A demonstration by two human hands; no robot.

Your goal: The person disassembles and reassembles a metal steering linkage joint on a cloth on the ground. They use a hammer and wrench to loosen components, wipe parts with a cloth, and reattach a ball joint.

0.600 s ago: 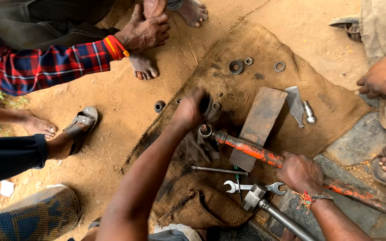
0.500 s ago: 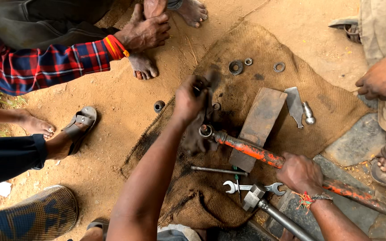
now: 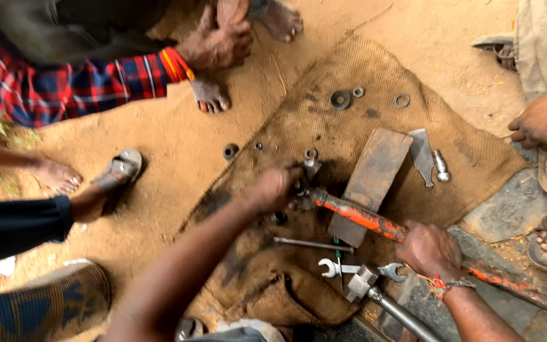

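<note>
Since the earlier frames the left hand (image 3: 276, 187) has dropped from the top of the sacking down to the near end of the orange-painted bar (image 3: 375, 221), its fingers curled together over a small metal fitting (image 3: 311, 166) at the bar's tip; whether they actually grip it I cannot tell. The right hand (image 3: 428, 248) is clamped around the bar further along, toward four o'clock. The bar lies slantwise over a rusty flat plate (image 3: 371, 180), which props it up. At six o'clock of the bar lie a thin rod (image 3: 311, 244), an open-ended spanner (image 3: 356, 269) and a hammer (image 3: 381, 297). On the burlap sack (image 3: 349, 76) toward twelve o'clock sit three washers (image 3: 340, 99); a metal wedge (image 3: 422, 155) lies at two o'clock. Other people's feet and hands crowd the edges.
</note>
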